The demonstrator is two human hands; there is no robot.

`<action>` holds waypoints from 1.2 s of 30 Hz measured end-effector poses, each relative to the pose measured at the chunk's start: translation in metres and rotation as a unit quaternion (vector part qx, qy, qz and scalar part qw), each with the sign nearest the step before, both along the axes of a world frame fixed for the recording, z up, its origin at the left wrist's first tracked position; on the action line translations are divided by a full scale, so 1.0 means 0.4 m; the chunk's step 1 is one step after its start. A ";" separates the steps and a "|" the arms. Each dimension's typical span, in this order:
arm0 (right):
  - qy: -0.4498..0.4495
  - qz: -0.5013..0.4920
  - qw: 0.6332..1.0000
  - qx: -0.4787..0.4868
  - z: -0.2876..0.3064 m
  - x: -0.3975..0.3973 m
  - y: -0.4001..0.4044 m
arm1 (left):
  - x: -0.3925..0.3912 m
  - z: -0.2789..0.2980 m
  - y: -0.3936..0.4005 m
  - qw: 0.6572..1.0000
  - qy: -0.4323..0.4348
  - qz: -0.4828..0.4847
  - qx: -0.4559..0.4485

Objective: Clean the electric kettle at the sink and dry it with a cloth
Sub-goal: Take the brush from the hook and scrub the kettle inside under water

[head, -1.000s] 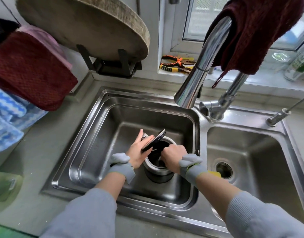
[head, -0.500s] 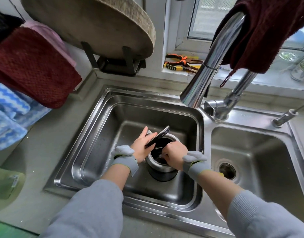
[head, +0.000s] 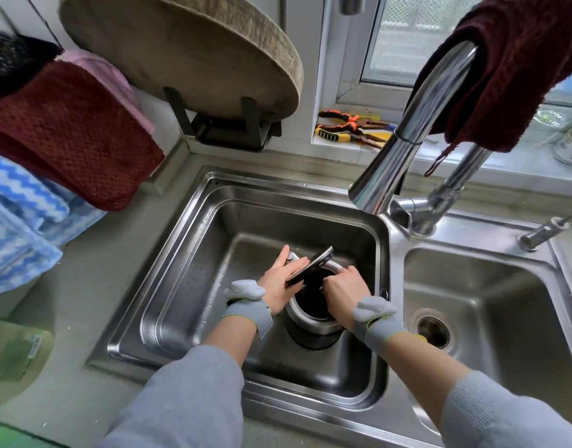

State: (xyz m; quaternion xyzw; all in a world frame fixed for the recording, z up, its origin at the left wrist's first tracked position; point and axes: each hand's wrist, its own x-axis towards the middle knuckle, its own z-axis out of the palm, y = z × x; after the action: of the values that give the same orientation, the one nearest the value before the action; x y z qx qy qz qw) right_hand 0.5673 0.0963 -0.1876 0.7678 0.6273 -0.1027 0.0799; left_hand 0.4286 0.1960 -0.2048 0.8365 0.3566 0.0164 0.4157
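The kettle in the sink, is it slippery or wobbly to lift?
Probably slippery: the kettle has shiny steel walls. Likely stiff, not floppy. It stands upright in the sink, left hand steadying its open lid, so it seems stable, though top-heavy if tilted.

The double sink (head: 194, 253) is brushed stainless steel, dulled and faintly streaked, while the tap (head: 404, 150) at upper right is polished chrome with a mirror shine, draped with a dark red knitted cloth (head: 520, 76). The kettle (head: 310, 321) at frame centre has a satin steel body above a black base, probably plastic, and its raised lid (head: 313, 265) looks glossy black. At upper left a rough, worn wooden board (head: 181, 50) sits above a maroon waffle-weave cloth (head: 68, 140) and a fluffy blue-and-white towel (head: 16, 215); the counter (head: 84, 302) looks matt stone.
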 end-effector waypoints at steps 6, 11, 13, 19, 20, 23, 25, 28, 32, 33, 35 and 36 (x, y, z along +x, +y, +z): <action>0.097 -0.020 0.995 0.012 -0.016 -0.063 0.003 | 0.015 -0.001 -0.005 1.000 -0.004 -0.012 -0.005; -0.025 -0.040 0.998 0.029 -0.008 0.007 -0.014 | 0.011 -0.005 -0.004 1.000 0.003 -0.006 0.001; -0.033 -0.038 0.998 0.039 -0.011 0.016 -0.020 | 0.012 -0.004 -0.002 1.000 0.007 -0.010 0.004; 0.084 -0.006 0.996 0.039 -0.024 -0.060 0.019 | 0.013 0.002 -0.002 1.000 0.005 -0.011 0.001; 0.062 0.010 0.998 0.031 -0.017 -0.051 0.019 | 0.014 0.000 -0.001 1.000 0.009 -0.011 0.007; -0.001 0.032 0.999 0.019 0.025 -0.005 0.005 | 0.013 0.001 -0.004 1.000 0.012 -0.013 0.014; -0.027 0.034 0.999 -0.023 0.053 0.010 0.004 | 0.009 0.000 -0.003 1.000 0.009 -0.012 0.014; 0.027 -0.036 0.993 -0.108 0.064 0.016 0.000 | 0.009 0.003 0.001 1.000 0.015 0.000 0.015; 0.099 -0.060 0.979 -0.169 0.076 -0.025 0.033 | 0.009 0.009 -0.013 1.000 0.015 0.004 0.025; 0.098 -0.046 0.981 -0.159 0.079 -0.043 0.038 | 0.010 0.012 -0.018 1.000 0.015 -0.003 0.027; 0.085 -0.029 0.988 -0.126 0.075 -0.063 0.037 | 0.012 0.014 -0.025 0.999 0.028 -0.023 0.031; 0.077 -0.037 0.990 -0.116 0.065 -0.058 0.033 | 0.011 0.015 -0.024 0.999 0.033 -0.029 0.031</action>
State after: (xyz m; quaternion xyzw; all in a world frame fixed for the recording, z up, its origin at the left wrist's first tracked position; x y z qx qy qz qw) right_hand 0.5441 0.1095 -0.1615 0.7660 0.5863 -0.2365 0.1160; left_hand 0.4331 0.1862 -0.1990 0.8591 0.3452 -0.0120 0.3778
